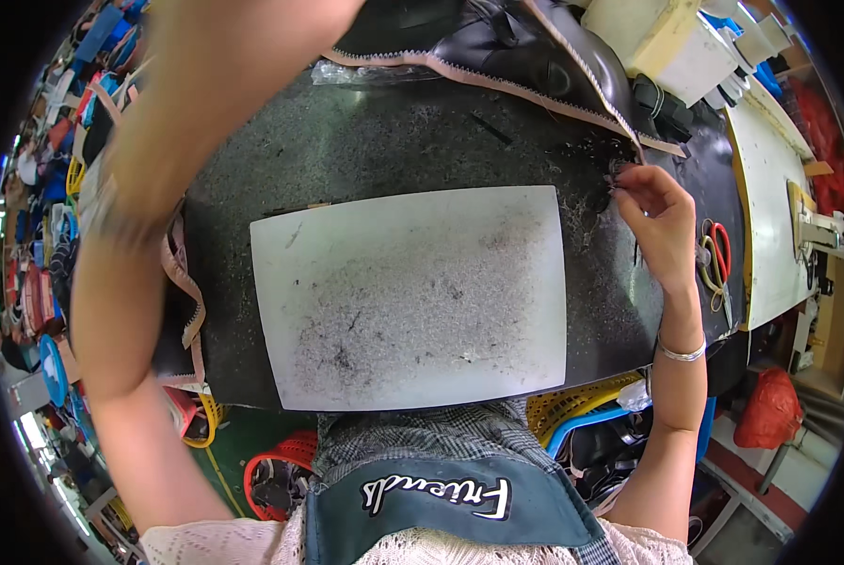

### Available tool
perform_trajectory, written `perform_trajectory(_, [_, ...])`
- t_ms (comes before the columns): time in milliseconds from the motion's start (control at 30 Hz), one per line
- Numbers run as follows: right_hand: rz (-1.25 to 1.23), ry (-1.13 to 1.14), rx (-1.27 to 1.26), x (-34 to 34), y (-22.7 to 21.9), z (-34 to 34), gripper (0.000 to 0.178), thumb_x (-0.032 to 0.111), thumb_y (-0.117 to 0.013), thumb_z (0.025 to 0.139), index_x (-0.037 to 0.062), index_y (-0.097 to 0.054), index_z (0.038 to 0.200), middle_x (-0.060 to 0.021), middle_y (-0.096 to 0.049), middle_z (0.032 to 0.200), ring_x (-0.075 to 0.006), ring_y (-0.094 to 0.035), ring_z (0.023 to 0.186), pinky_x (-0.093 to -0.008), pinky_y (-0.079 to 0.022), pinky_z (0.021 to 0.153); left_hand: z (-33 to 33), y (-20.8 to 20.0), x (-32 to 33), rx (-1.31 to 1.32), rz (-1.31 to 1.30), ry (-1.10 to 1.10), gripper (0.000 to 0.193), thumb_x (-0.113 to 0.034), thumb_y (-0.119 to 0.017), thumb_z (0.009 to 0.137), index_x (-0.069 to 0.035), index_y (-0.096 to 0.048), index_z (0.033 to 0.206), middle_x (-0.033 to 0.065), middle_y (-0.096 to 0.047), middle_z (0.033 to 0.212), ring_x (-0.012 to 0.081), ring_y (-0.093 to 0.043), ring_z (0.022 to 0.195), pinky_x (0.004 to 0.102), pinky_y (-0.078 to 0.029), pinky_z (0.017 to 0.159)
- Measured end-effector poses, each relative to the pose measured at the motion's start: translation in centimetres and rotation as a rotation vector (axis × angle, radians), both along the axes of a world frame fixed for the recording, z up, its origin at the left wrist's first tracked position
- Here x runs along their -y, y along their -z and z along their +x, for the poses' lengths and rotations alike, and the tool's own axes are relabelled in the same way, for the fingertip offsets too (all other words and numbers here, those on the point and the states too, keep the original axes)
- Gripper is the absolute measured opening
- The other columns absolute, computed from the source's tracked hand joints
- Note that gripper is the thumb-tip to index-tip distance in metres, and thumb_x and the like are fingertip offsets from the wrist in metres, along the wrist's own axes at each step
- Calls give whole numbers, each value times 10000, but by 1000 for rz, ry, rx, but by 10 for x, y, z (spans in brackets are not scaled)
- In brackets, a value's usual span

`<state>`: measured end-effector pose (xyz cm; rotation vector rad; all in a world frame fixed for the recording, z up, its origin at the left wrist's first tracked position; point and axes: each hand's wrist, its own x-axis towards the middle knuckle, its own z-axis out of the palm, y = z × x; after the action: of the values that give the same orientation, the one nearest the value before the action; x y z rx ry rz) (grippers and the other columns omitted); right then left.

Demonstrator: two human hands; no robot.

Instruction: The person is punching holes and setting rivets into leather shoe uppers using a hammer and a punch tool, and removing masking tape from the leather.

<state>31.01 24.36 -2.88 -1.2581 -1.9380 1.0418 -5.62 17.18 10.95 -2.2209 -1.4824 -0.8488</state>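
My left hand [229, 89] is raised close in front of the view at the upper left, badly smeared by motion. Its fingers lie beyond the top edge. At the right of the dark worktop, my right hand [662, 221] is closed in a pinch, thumb and index fingertip together. What sits in the pinch is too small to name. The end of a pink zipper tape [586, 75] with pale teeth reaches down to these fingers. The tape borders a shiny black sheet [506, 47] at the back. Below and between my arms lies a white board [408, 292], scuffed grey.
Scissors with red handles [721, 250] lie right of my right hand, beside a pale machine table [779, 217]. Another pink tape [188, 287] hangs at the left edge. Below stand a red basket [276, 452], a yellow basket [563, 410] and a blue-rimmed bin [568, 433].
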Motion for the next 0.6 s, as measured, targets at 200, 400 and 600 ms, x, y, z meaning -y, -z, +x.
perform_trajectory(200, [-190,-8,-354,1,-12,-16,173,-69,-573,875,-81,-663,1022,-139,-694,1022,-172,-682,938,-296,-562,867,47,-22,185,-216,-664,-74,214,-95,-732,773,-11,-699,968,72,-657,808,252,-597,692,371,-483,703])
perform_trajectory(400, [55,-186,303,12,-30,-33,276,-64,-663,769,-3,-699,1036,-96,-699,865,-128,-623,724,-305,-502,651,20,16,182,65,-543,-145,373,-276,-826,697,-35,-642,915,101,-649,913,306,-614,943,401,-467,840])
perform_trajectory(600, [140,-396,537,13,-34,-55,232,-57,-697,705,-15,-677,932,-134,-637,782,-255,-626,762,-358,-494,688,-47,55,162,606,-1333,-413,410,-356,-771,847,19,-605,834,29,-554,649,103,-522,631,292,-420,573])
